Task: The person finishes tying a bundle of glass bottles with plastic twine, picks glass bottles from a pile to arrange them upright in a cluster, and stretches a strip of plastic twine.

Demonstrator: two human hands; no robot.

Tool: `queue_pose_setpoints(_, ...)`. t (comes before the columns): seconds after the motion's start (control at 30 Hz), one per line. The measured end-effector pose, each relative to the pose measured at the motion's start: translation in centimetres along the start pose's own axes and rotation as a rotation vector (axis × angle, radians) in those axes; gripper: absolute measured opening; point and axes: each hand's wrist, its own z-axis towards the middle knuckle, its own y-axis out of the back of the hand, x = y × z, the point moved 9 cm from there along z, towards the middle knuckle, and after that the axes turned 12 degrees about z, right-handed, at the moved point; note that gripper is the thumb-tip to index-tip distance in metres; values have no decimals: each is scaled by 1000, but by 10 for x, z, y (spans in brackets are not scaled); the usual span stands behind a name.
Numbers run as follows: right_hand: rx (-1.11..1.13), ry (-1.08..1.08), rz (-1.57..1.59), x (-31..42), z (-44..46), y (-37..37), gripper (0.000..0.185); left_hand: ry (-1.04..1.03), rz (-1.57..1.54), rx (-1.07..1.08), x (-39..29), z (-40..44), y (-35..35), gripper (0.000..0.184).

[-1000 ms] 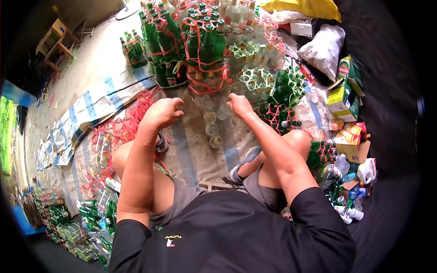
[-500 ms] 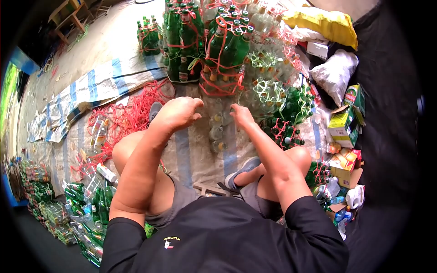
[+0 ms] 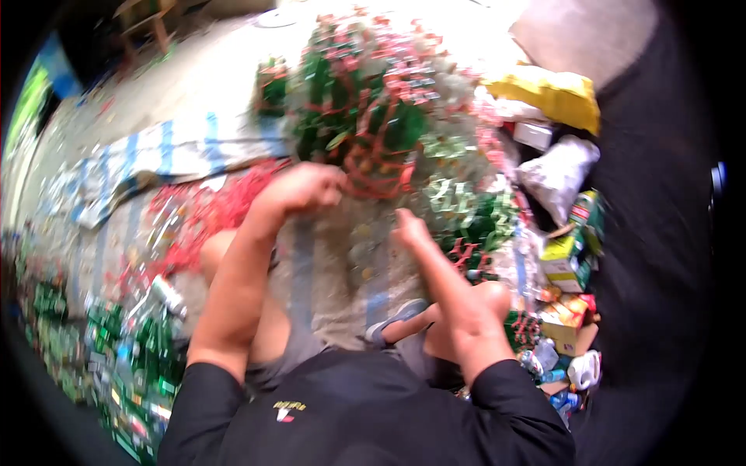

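A: Your left hand [image 3: 315, 189] hangs over the pale mat [image 3: 322, 287] with its blue stripes, fingers bent inward. Your right hand [image 3: 408, 229] hangs opposite, its fingers bunched toward the left. Are they gripping anything?

B: Both are blurred, so I can't tell whether they close on something. The clear bottles [image 3: 360, 255] sit on the mat, low between your two hands, too smeared to say if they stand or lie.

A: Just beyond your hands rises the big cluster of green bottles [image 3: 400, 124], with red straps [image 3: 373, 184] criss-crossing around it. Beside your right hand, pale green straps [image 3: 451, 194] form a loose net over more bottles.

B: Past your left forearm, a tangled heap of thin red strips [image 3: 214, 210] spreads over the mat. Lower down, loose green bottles [image 3: 148, 349] lie jumbled on their sides.

A: What about the containers on your right?

B: The white sack [image 3: 559, 175] bulges, crinkled, its contents hidden. Near it is a smooth yellow sack [image 3: 552, 93]. Below, the boxy green carton [image 3: 563, 260] and the orange carton [image 3: 571, 318] stand above a rounded white jug [image 3: 584, 370].
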Motion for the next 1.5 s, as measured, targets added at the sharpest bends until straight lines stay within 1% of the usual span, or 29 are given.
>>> queue_pose_setpoints(0.03, 14, 80, -53, 6, -5, 12, 66, -129, -33, -216, 22, -4, 28, 33)
queue_pose_setpoints(0.07, -50, 269, -103, -4, -1, 20, 60, 398, -174, -124, 20, -39, 72, 34)
queue_pose_setpoints(0.1, -40, 238, -170, 9, -14, 44, 55, 143, -50, -463, 32, -60, 112, 23)
queue_pose_setpoints(0.13, 19, 147, -239, 19, -24, 67, 57, 459, -137, -582, 58, -102, 135, 27)
queue_pose_setpoints(0.17, 91, 126, -166, -9, -9, 78, 58, 398, -151, -852, 77, -143, 154, 30)
queue_pose_setpoints(0.2, 152, -11, 95, -26, -17, 99, 56, 467, -187, -961, 91, -187, 159, 30)
queue_pose_setpoints(0.23, 122, 54, 171, -53, -8, 117, 44, 598, -124, -940, 118, -230, 151, 29)
queue_pose_setpoints(0.27, 101, 33, 342, -75, -10, 135, 39, 712, -68, -917, 148, -276, 131, 28)
queue_pose_setpoints(0.3, 100, 6, 285, -84, -20, 155, 39, 852, -105, -774, 178, -317, 94, 23)
queue_pose_setpoints(0.33, 157, 40, 363, -115, -14, 165, 41, 980, -148, -627, 211, -362, 45, 19)
queue_pose_setpoints(0.37, 110, -4, 369, -130, -27, 173, 41, 1003, -48, -714, 248, -422, -13, 20)
queue_pose_setpoints(0.4, 63, -50, 373, -143, -40, 181, 41, 1040, -19, -673, 249, -469, -70, 25)
queue_pose_setpoints(0.43, 46, -106, 347, -162, -49, 179, 40, 1221, 104, -482, 255, -519, -131, 28)
queue_pose_setpoints(0.47, 28, -161, 320, -181, -56, 177, 39, 1509, -64, -261, 234, -560, -186, 36)
queue_pose_setpoints(0.5, 91, -198, 331, -197, -65, 164, 37, 1522, -11, -84, 243, -599, -248, 40)
queue_pose_setpoints(0.53, 153, -238, 338, -208, -70, 152, 34, 1645, 22, -154, 199, -618, -271, 47)
queue_pose_setpoints(0.6, 223, -474, 477, -198, -97, 138, 31, 1794, -73, -123, 169, -662, -347, 51)
queue_pose_setpoints(0.67, 196, -447, 491, -186, -100, 136, 29, 1988, -104, -101, 128, -670, -356, 57)
queue_pose_setpoints(0.7, 174, -435, 503, -190, -96, 139, 29, 2017, -108, -148, 115, -668, -353, 59)
queue_pose_setpoints(0.73, 147, -420, 517, -197, -91, 142, 30, 2020, -121, -147, 115, -667, -356, 59)
queue_pose_setpoints(0.77, 204, -417, 515, -204, -89, 139, 30, 2048, -137, -110, 118, -668, -359, 60)
queue_pose_setpoints(0.87, 188, -508, 475, -188, -104, 134, 29, 2060, -172, -52, 136, -673, -371, 65)
queue_pose_setpoints(0.93, 200, -469, 489, -185, -102, 133, 29, 2068, -279, 82, 148, -680, -384, 82)
queue_pose_setpoints(1.1, 177, -428, 484, -170, -98, 137, 27, 1947, -197, 210, 155, -661, -355, 80)
queue_pose_setpoints(1.17, 150, -399, 506, -165, -97, 140, 26, 1935, -96, 58, 155, -653, -329, 81)
queue_pose_setpoints(1.27, 64, -320, 482, -151, -87, 150, 22, 1841, 71, -196, 165, -619, -247, 79)
queue_pose_setpoints(1.33, 74, -192, 513, -119, -81, 154, 20, 1628, 211, -370, 189, -586, -189, 78)
queue_pose_setpoints(1.4, 43, -52, 504, -104, -63, 157, 22, 1480, 231, -558, 172, -521, -93, 76)
queue_pose_setpoints(1.5, -37, 65, 618, -10, -80, 155, 25, 1087, 643, -836, 134, -421, 37, 73)
